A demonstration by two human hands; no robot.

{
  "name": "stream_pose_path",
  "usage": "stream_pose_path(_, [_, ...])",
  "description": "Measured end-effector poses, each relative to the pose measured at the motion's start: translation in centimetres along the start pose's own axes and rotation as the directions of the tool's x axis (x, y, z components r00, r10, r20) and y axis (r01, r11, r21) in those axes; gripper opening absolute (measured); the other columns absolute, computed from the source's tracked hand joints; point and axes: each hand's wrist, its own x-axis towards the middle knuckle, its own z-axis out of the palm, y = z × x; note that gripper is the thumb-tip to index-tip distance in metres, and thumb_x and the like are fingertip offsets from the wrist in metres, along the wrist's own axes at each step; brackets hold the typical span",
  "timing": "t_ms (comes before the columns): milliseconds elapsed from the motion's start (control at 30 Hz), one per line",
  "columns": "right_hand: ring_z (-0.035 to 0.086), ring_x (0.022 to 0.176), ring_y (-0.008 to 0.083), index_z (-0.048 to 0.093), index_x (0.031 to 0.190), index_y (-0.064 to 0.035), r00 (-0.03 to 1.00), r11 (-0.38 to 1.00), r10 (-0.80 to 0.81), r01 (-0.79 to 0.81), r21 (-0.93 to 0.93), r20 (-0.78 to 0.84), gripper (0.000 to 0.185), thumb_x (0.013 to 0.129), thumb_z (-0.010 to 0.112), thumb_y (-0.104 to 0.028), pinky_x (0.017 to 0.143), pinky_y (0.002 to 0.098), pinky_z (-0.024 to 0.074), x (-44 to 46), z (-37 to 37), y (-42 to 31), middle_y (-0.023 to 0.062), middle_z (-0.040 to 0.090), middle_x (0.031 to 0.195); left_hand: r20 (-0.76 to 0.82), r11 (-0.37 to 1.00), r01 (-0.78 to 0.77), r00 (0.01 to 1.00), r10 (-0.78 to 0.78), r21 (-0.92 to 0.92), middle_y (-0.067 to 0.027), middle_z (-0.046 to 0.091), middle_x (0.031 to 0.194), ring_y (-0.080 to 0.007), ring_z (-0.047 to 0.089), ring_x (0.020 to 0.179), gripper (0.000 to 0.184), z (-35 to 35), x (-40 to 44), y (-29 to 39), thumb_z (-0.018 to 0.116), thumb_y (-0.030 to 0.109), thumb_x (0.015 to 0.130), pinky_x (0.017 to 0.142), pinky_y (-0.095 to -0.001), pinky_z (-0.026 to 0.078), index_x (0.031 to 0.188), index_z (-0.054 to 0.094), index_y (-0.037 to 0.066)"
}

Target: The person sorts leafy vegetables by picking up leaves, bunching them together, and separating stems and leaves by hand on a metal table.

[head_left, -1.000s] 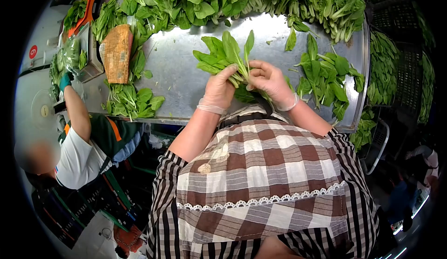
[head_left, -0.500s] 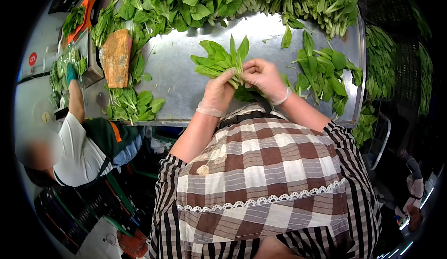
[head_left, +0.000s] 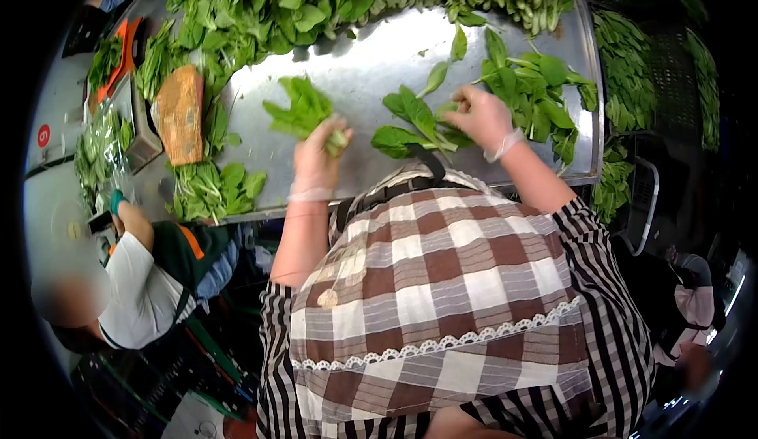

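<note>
My left hand (head_left: 320, 155), in a thin clear glove, is closed around the stems of a small bunch of leafy greens (head_left: 300, 109). The leaves point away to the upper left, above the metal table. My right hand (head_left: 483, 121), gloved as well, has its fingers curled together just over the table. A pale green bit shows by its fingertips, but what they grip is not clear. Loose green leaves (head_left: 416, 121) lie between the two hands, close to the right fingertips. Beyond the right hand spreads a loose pile of greens (head_left: 541, 91).
Greens (head_left: 292, 5) are heaped along the far side of the metal table (head_left: 363, 68). At left are a worn orange-brown block (head_left: 180, 115), more greens (head_left: 217, 190) and a co-worker (head_left: 142, 289) beside a bagged bunch. Crates of greens (head_left: 624, 68) stand right.
My hands have parted. The left moved left with the bunch, the right slightly right. Leaves mostly hidden under my hands now show on the table. The co-worker's gloved hand has moved down.
</note>
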Motion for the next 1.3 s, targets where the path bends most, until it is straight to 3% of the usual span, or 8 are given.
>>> stream_pose_path(167, [0.053, 0.119, 0.0292, 0.068, 0.105, -0.0177, 0.676, 0.649, -0.737, 0.705, -0.285, -0.008, 0.040, 0.066, 0.076, -0.017, 0.109, 0.0492, 0.0328, -1.5, 4.3, -0.8, 0.0070, 0.063, 0.114, 0.054, 0.991, 0.033, 0.998, -0.040, 0.127, -0.0090, 0.064, 0.098, -0.0188, 0.063, 0.087, 0.020, -6.5, 2.4, 0.4, 0.063, 0.005, 0.088, 0.078, -0.0342, 0.055, 0.105, 0.060, -0.005])
stream_pose_path(567, [0.050, 0.117, 0.0300, 0.068, 0.108, -0.0181, 0.854, 0.807, -0.444, 0.249, -0.536, -0.272, 0.041, 0.069, 0.078, -0.024, 0.101, 0.0461, 0.0344, -2.7, -3.3, 5.9, 0.0049, 0.061, 0.121, 0.365, 0.975, 0.189, 0.921, -0.136, -0.116, -0.0043, 0.066, 0.102, -0.0190, 0.061, 0.104, 0.017, 1.8, 0.7, -0.4, 0.063, 0.018, 0.091, 0.097, -0.0370, 0.046, 0.102, 0.063, 0.004])
stream_pose_path(700, [0.062, 0.095, 0.0250, 0.066, 0.114, -0.0117, 0.748, 0.806, -0.592, 0.558, -0.200, -0.300, 0.042, 0.077, 0.076, -0.029, 0.091, 0.0423, 0.0452, -1.3, -1.8, -0.5, 0.0081, 0.067, 0.106, 0.438, 0.971, 0.197, 0.891, -0.119, -0.138, -0.0065, 0.066, 0.112, -0.0223, 0.057, 0.116, 0.021, 5.0, 0.4, -0.8, 0.061, 0.020, 0.092, 0.102, -0.0387, 0.042, 0.105, 0.063, 0.003])
stream_pose_path(800, [0.061, 0.075, 0.0106, 0.066, 0.113, -0.0027, 0.973, 0.528, -0.205, 0.022, 0.849, 0.103, 0.032, 0.090, 0.069, -0.024, 0.065, 0.0231, 0.0503, -1.3, 1.4, -7.3, 0.0066, 0.067, 0.091, 0.470, 0.982, 0.131, 0.881, -0.052, -0.138, -0.0115, 0.062, 0.123, -0.0239, 0.053, 0.121, 0.031, 5.9, -0.3, -1.1, 0.056, 0.017, 0.095, 0.104, -0.0381, 0.039, 0.120, 0.056, -0.001])
stream_pose_path(900, [0.059, 0.069, 0.0083, 0.067, 0.092, -0.0005, 0.972, 0.350, -0.210, -0.029, 0.936, 0.109, 0.011, 0.088, 0.068, -0.011, 0.063, 0.0227, 0.0496, -0.4, 4.3, -7.9, 0.0035, 0.066, 0.080, 0.446, 0.986, 0.075, 0.895, -0.001, -0.149, -0.0120, 0.060, 0.124, -0.0234, 0.052, 0.120, 0.034, 6.2, -0.9, -1.6, 0.053, 0.015, 0.096, 0.105, -0.0380, 0.038, 0.124, 0.054, -0.004])
stream_pose_path(1100, [0.063, 0.066, 0.0137, 0.067, 0.083, -0.0015, 0.963, 0.659, -0.225, 0.040, 0.751, 0.146, 0.004, 0.083, 0.068, -0.005, 0.063, 0.0260, 0.0511, -1.1, 3.9, -5.8, 0.0075, 0.068, 0.077, 0.368, 0.923, 0.132, 0.930, 0.011, -0.361, -0.0053, 0.062, 0.111, -0.0199, 0.056, 0.110, 0.026, 3.6, 0.9, -2.0, 0.059, 0.017, 0.094, 0.101, -0.0388, 0.040, 0.115, 0.058, 0.001])
stream_pose_path(1133, [0.066, 0.073, 0.0238, 0.069, 0.083, -0.0044, 0.867, 0.811, -0.498, 0.461, 0.361, 0.013, 0.007, 0.079, 0.069, -0.010, 0.068, 0.0318, 0.0528, 0.2, 3.5, -4.3, 0.0117, 0.069, 0.082, 0.281, 0.940, 0.110, 0.960, -0.017, -0.321, -0.0047, 0.063, 0.099, -0.0175, 0.060, 0.094, 0.017, 3.6, 0.8, -1.4, 0.063, 0.014, 0.091, 0.091, -0.0379, 0.047, 0.103, 0.060, 0.002])
stream_pose_path(1300, [0.065, 0.091, 0.0242, 0.069, 0.101, -0.0070, 0.991, 0.997, -0.077, 0.078, 0.000, -0.109, 0.031, 0.078, 0.073, -0.028, 0.081, 0.0371, 0.0535, 4.6, -4.8, -1.6, 0.0125, 0.069, 0.098, -0.016, 0.962, -0.104, 0.994, 0.112, 0.251, -0.0046, 0.063, 0.081, -0.0131, 0.058, 0.063, 0.006, -2.3, 2.5, 0.3, 0.066, 0.009, 0.085, 0.062, -0.0295, 0.052, 0.087, 0.065, 0.004])
